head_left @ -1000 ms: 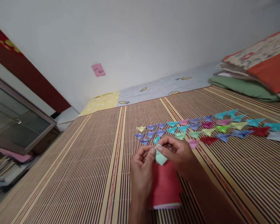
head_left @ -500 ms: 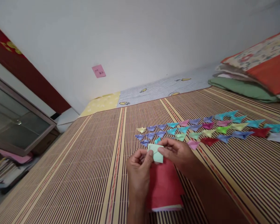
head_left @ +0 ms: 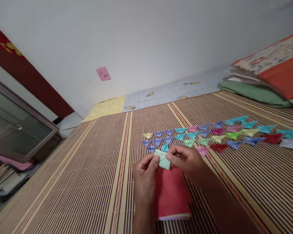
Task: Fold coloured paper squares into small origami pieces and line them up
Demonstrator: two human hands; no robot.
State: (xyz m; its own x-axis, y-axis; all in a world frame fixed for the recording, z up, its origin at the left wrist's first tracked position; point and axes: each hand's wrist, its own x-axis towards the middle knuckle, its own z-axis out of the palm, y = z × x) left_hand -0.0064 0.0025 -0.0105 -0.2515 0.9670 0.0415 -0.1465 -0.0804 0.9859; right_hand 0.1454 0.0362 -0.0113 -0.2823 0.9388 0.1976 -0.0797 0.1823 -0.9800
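Note:
A small folded piece of pale green paper [head_left: 164, 161] is pinched between both hands. My left hand [head_left: 146, 173] grips its left edge, thumb on top. At its upper right, my right hand [head_left: 188, 162] holds it between thumb and fingers. Under the hands lies a stack of paper with a red sheet [head_left: 173, 195] on top; paler sheets show at its near edge. Just beyond, folded paper boats stand in rows, among them a turquoise one [head_left: 165, 147], a pink one [head_left: 202, 150] and a dark red one [head_left: 219, 148].
Everything rests on a striped mat [head_left: 92, 169]. Folded bedding [head_left: 266, 92] is piled at the far right. A checked cloth [head_left: 161, 94] runs along the wall, which bears a pink note [head_left: 103, 74]. A glass-fronted cabinet [head_left: 19, 120] stands at the left.
The pale green paper has tilted slightly, and its lower right corner has shifted a little left. Both hands keep their hold with only small finger movements.

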